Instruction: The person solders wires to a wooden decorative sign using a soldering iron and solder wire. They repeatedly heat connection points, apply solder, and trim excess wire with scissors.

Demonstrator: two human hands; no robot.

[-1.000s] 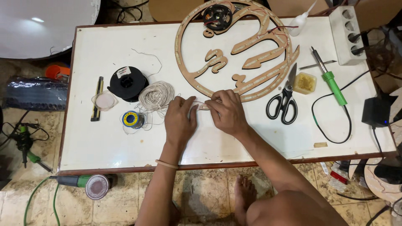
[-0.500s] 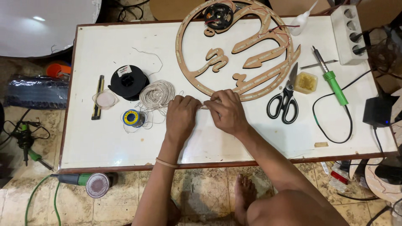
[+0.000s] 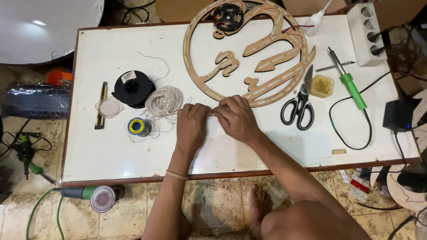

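Note:
My left hand (image 3: pixel 191 126) and my right hand (image 3: pixel 236 119) meet fingertip to fingertip on the white table (image 3: pixel 111 151), pinching a thin whitish wire (image 3: pixel 212 114) between them. The wire leads left to a loose coil of the same wire (image 3: pixel 163 101). Just beyond my fingers lies the lower rim of a round wooden cut-out sign (image 3: pixel 249 49) lined with small strip lights. A thin band circles my left wrist.
Left of the hands: a black spool (image 3: pixel 132 87), a small blue-and-yellow solder reel (image 3: pixel 138 126), a round lidded tin (image 3: pixel 109 107), a utility knife (image 3: pixel 101 106). Right: black scissors (image 3: pixel 300 104), a yellow sponge tray (image 3: pixel 322 86), a green soldering iron (image 3: pixel 349 82), a power strip (image 3: pixel 365 26). An angle grinder (image 3: pixel 93 195) lies on the floor.
Both hands stay at the same spot on the wire; only the fingers shift slightly. Nothing else on the table has moved.

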